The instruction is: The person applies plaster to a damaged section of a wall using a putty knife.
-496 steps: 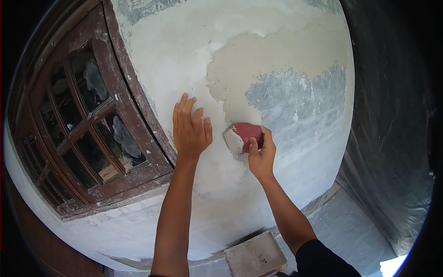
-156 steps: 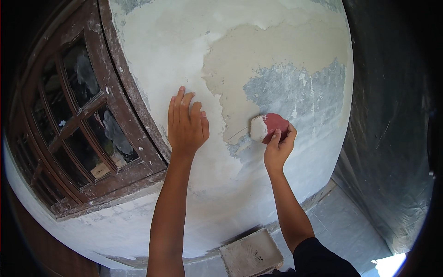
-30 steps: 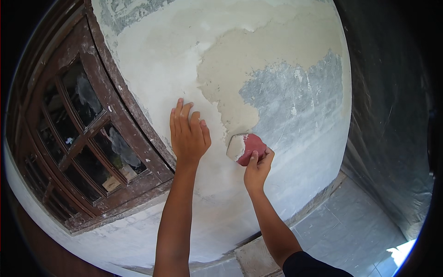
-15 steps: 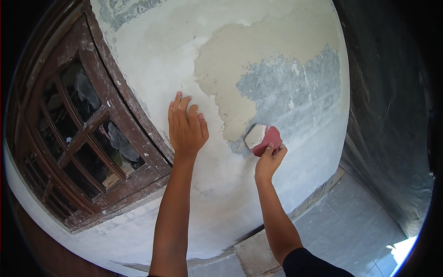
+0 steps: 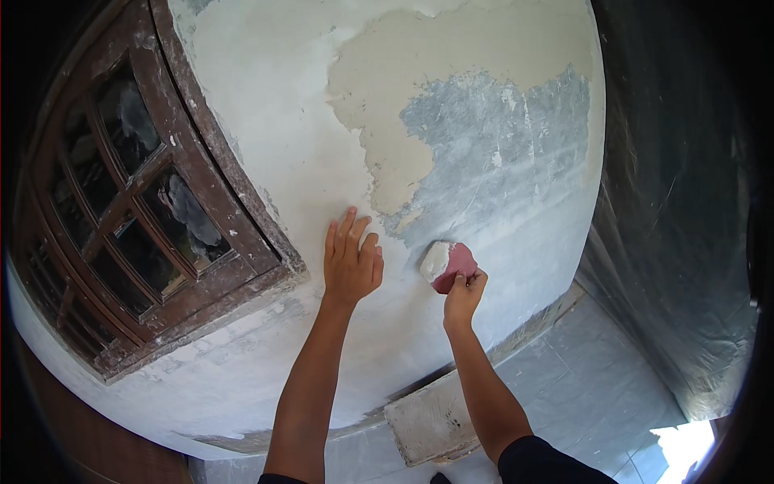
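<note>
My right hand [image 5: 463, 294] grips a flat red scraper [image 5: 459, 266], its left part coated in white filler, against the wall just below the grey patch. My left hand [image 5: 352, 262] lies on the white plaster left of the scraper, fingers spread and slightly bent, holding nothing. The wall [image 5: 274, 97] carries a beige coat of filler [image 5: 379, 73] across its upper middle and bordering a rough bare grey patch [image 5: 508, 137]. The scraper's working edge against the wall is not clearly visible.
A brown wooden window [image 5: 161, 210] with small panes and white smears fills the left. A dark plastic sheet [image 5: 669, 202] hangs at the right. Below, a putty-stained shallow tray [image 5: 427, 419] stands at the wall's foot on a grey floor [image 5: 588, 387].
Over the last second my left hand has moved down and rightward on the wall. My right hand has moved the scraper slightly right, then lower. The wall sits somewhat higher and leftward in the view.
</note>
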`<state>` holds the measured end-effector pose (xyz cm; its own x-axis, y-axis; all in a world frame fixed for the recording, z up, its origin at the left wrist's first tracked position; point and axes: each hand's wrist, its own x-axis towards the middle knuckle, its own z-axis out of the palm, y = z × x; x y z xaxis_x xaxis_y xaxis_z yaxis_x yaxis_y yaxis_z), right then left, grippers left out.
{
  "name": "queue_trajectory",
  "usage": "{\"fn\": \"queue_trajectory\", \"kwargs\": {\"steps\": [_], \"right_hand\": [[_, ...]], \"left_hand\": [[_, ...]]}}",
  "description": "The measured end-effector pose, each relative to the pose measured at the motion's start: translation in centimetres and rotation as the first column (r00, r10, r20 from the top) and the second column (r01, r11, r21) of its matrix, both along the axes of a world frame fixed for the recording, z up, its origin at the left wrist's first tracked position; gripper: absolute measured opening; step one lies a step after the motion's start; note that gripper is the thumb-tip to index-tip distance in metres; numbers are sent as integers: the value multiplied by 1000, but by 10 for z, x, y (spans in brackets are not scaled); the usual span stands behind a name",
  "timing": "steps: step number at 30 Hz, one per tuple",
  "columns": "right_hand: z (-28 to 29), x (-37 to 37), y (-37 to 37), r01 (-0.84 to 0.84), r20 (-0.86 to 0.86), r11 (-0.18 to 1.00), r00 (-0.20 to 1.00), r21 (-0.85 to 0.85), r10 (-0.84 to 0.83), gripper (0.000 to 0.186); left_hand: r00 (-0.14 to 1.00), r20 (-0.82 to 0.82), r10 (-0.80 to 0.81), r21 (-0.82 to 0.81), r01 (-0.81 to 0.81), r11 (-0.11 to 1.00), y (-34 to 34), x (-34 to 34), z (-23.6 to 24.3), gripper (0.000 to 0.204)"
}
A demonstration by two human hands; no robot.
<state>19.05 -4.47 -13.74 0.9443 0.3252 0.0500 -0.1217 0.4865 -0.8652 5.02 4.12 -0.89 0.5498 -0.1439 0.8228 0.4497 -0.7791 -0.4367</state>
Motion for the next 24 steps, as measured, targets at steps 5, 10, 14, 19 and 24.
{"fn": "queue_trajectory", "kwargs": {"steps": [5,10,14,19,24], "right_hand": [[-57,-11,-20,-63,5,988,998,-139,64,19],[-132,-20,-47,-131,25,938,989,-320,147,21],[-201,-28,-76,-202,20,846,970,-493,243,22],[-267,-42,-112,-244,25,721,940,-648,341,20],[-313,-45,-145,-249,29,551,894,-796,446,22]], "left_hand": [[997,-79,21,-225,-38,974,-25,-18,-102,19],[987,-157,34,-444,-101,890,-57,-37,-188,22],[976,-208,59,-587,-173,791,-85,-55,-254,21],[947,-316,58,-722,-279,633,-123,-85,-332,29],[917,-399,25,-809,-364,462,-162,-102,-397,34]]}}
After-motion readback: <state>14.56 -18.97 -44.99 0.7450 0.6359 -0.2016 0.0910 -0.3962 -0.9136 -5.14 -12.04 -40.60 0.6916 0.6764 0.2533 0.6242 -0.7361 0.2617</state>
